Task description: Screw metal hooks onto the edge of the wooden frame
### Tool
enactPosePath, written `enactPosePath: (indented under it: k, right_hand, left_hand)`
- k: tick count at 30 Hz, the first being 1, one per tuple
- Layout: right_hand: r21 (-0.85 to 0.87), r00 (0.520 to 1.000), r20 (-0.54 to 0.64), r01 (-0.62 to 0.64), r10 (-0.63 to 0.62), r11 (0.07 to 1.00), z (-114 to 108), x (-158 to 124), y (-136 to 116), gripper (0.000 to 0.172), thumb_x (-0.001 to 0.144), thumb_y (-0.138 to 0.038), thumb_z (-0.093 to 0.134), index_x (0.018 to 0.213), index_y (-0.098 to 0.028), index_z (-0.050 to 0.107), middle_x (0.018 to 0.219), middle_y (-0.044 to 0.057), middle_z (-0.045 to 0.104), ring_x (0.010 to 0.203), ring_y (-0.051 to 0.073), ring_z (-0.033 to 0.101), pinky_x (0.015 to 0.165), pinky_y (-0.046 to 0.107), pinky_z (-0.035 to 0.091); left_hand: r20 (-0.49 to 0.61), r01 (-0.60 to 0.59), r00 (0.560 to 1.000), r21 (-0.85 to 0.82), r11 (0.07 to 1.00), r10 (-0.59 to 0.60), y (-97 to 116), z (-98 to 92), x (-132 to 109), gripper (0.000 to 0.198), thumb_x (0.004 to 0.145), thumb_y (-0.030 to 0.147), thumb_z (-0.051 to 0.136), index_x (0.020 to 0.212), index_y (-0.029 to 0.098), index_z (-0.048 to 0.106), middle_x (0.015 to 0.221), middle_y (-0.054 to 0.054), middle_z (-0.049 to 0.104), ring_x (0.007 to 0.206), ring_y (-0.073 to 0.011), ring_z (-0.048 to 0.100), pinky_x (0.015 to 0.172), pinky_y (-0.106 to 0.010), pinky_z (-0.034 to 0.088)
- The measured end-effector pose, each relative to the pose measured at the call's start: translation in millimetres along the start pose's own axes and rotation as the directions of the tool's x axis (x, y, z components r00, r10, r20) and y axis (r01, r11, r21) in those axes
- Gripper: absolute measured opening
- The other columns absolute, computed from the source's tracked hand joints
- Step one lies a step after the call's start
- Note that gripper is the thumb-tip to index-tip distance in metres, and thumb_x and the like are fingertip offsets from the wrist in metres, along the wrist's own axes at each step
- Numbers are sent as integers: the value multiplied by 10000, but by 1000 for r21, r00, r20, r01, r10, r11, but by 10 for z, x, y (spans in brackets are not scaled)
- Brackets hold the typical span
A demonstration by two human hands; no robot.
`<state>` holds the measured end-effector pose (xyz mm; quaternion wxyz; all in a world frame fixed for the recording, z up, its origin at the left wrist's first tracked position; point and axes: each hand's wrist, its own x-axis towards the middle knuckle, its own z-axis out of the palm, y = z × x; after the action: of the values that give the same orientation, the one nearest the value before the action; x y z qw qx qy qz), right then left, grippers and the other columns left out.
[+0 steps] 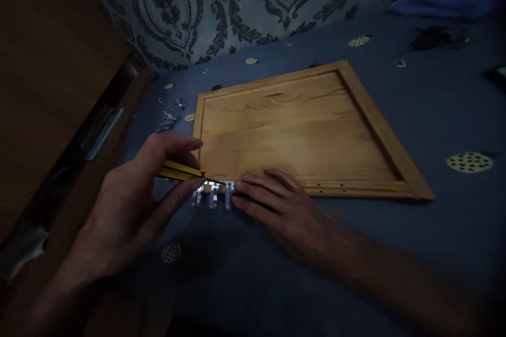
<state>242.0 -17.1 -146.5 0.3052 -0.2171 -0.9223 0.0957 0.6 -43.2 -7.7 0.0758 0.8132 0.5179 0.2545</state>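
A framed wooden panel [288, 126] lies flat on the dark blue cloth. Along its near edge, at the left end, sit several shiny metal hooks [214, 196]. My left hand [138, 195] pinches a yellow-and-black screwdriver [179, 170] between thumb and fingers. The screwdriver's thin shaft reaches right, toward the rightmost hook; whether its tip touches a screw I cannot tell. My right hand [280, 200] lies with fingers stretched out over the near frame edge, its fingertips beside that same hook. Small holes [331, 188] show in the frame, right of my right hand.
Loose metal hooks [168, 120] lie on the cloth beyond my left hand. A brown wooden cabinet [51, 73] stands at the left. At the far right are a blue cloth [446, 1] and a dark object [437, 38]. Patterned fabric [221, 5] rises behind the panel.
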Motion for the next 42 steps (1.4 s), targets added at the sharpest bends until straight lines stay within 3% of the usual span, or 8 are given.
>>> enactPosePath:
  k: [5, 16, 27, 34, 42]
  right_hand:
    - [19, 1000, 5, -14, 13, 1000, 28, -14, -8, 454, 929, -58, 518, 1349, -198, 619, 1401, 105, 672, 1370, 270, 539, 1134, 572, 382]
    - [31, 999, 46, -10, 9, 999, -16, -3, 4, 423, 962, -71, 492, 1344, -193, 625, 1405, 104, 670, 1368, 264, 538, 1141, 573, 389]
    - [-31, 997, 79, -13, 16, 999, -18, 9, -16, 415, 997, -85, 518, 1372, -237, 609, 1392, 93, 676, 1385, 260, 520, 1143, 583, 393]
    - [-16, 994, 98, -36, 37, 999, -30, 8, -25, 363, 1030, -145, 521, 1364, -244, 621, 1416, 86, 663, 1395, 263, 514, 1166, 600, 367]
    - [12, 994, 105, -37, 36, 999, -33, -1, -26, 372, 1032, -161, 498, 1383, -220, 609, 1453, 95, 635, 1410, 283, 493, 1170, 622, 354]
  left_hand:
    - [16, -9, 1000, -57, 998, 10, 37, -19, 1, 327, 963, 247, 646, 1282, 301, 601, 1052, 52, 687, 954, -116, 693, 822, -183, 541]
    - [80, 43, 996, 85, 995, -50, 104, 20, 52, 268, 977, 245, 639, 1237, 269, 580, 1013, 58, 718, 893, -107, 708, 783, -167, 562]
    - [144, -83, 987, 92, 992, 69, 86, 20, 116, 170, 996, 330, 632, 1130, 247, 570, 951, 35, 709, 799, -119, 718, 677, -164, 562]
    - [123, -59, 991, 100, 993, 47, 106, 76, 153, 91, 995, 304, 610, 1073, 263, 586, 899, 39, 703, 760, -146, 712, 649, -213, 569]
    - [167, -92, 983, 61, 994, 81, 37, 56, 234, 132, 963, 256, 659, 1073, 262, 587, 885, 59, 684, 723, -109, 688, 577, -171, 542]
